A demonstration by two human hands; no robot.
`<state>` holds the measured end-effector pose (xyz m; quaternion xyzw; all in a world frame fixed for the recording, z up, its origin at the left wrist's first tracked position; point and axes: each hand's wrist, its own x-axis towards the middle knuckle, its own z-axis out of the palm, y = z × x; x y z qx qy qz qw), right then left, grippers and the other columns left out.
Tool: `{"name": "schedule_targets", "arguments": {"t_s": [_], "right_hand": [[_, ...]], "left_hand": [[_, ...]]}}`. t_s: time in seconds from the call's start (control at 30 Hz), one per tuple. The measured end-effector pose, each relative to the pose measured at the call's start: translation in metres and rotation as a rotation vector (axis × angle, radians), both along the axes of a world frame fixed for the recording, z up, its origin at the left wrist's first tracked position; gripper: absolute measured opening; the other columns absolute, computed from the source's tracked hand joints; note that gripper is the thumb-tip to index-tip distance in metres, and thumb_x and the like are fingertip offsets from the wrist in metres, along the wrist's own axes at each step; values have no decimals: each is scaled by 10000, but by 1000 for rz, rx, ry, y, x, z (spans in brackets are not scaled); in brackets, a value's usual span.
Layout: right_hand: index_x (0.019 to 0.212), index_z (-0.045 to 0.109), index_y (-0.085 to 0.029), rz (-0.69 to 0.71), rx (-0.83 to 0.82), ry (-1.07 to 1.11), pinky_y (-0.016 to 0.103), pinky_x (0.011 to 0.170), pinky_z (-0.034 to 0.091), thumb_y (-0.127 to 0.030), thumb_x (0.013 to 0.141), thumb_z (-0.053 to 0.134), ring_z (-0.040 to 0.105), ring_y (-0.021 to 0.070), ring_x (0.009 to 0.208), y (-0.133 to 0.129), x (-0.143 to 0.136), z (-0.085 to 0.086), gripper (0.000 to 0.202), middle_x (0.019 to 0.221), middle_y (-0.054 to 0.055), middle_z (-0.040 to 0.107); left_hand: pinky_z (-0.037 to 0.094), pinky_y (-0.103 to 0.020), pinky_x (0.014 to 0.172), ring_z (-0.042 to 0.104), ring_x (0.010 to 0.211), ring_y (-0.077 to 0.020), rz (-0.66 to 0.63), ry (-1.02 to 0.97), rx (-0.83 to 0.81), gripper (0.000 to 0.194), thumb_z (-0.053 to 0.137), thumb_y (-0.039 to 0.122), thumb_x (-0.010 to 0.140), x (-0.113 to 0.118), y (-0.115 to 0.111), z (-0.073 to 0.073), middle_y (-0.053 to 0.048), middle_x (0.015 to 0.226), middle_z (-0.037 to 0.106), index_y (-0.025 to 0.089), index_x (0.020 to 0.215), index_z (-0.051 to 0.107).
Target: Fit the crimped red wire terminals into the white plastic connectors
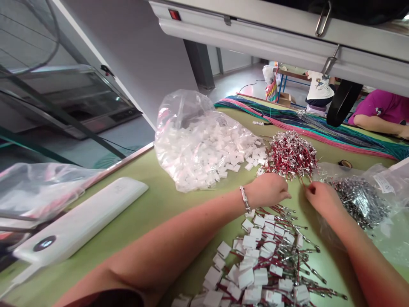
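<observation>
A red wire [302,182] is pinched in my right hand [322,197], beside the red-wire pile [291,154]; my left hand [270,190] curls, contents unclear. Many white-ended wires [252,253] look done; that pile and bagged white pieces [207,153] remain.

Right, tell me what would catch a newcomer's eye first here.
Probably the heap of red wires with metal ends, just beyond the left hand and right hand. Next, the clear bag of white pieces to its left, and the white-ended red leads spread nearer the viewer. Pink and teal cables cross the far side of the green table.
</observation>
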<state>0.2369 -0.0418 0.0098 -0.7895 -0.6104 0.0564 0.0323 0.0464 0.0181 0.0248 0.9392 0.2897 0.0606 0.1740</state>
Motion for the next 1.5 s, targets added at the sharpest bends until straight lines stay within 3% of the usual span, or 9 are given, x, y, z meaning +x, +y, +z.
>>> {"name": "schedule_targets", "arguments": {"t_s": [0.13,0.27,0.43,0.53,0.63,0.77,1.17,1.37,1.5], "right_hand": [[594,596,-194,-57,-4,378,255,515,361,-300,783,532,544,139,514,-8,15,15,225,584,17,631],[645,548,-198,-140,-14,858,233,382,252,-390,760,566,353,69,340,-19,2,18,224,541,-26,573],[734,573,-187,26,-24,1079,218,384,287,-436,810,545,389,60,385,-23,-16,17,261,662,8,625],[825,648,-189,85,-32,837,230,446,357,-433,879,454,513,114,522,-18,12,22,316,763,48,673],[902,691,-195,-30,103,188,278,596,403,-326,863,489,586,179,709,-12,55,24,244,879,73,683],[1099,679,-255,-3,-19,-203,299,672,391,-289,858,516,602,214,838,-7,84,15,293,1014,82,644],[830,656,-178,216,-20,-387,305,637,348,-216,903,464,591,226,841,-10,67,9,209,883,105,612],[748,672,-141,147,62,-415,323,598,342,-156,888,432,601,258,815,-10,68,6,279,833,153,618],[947,675,-170,25,228,-242,334,619,401,-223,887,431,614,254,780,-12,60,16,257,919,132,665]], "left_hand": [[466,-296,848,590,952,-173,-118,-323,108,242,496,248,919,3,-1,-11,-70,1007,671,163,1081,655],[404,-359,994,482,1172,-211,-260,-377,268,388,461,158,911,6,-6,-17,-131,1250,555,140,1297,492],[465,-329,793,581,882,-191,-280,-187,285,427,421,115,890,4,-9,-14,-81,932,642,152,1314,456],[438,-279,663,581,780,-169,-122,-122,219,340,382,110,892,3,-8,-11,-73,897,642,157,1179,559],[412,-266,630,556,695,-144,65,-190,90,292,328,191,944,3,-3,-11,-56,813,638,145,983,613],[384,-241,609,496,624,-107,124,-337,-53,319,336,270,959,1,4,-10,-21,713,599,154,802,589],[387,-234,608,468,612,-91,156,-397,-164,268,381,230,903,-9,18,4,0,672,569,158,728,572],[380,-220,558,439,567,-83,183,-414,-230,305,366,254,910,-13,20,12,12,603,502,159,650,494],[381,-204,551,456,581,-77,136,-430,-418,249,410,269,894,-8,13,10,15,632,519,147,734,556]]}}
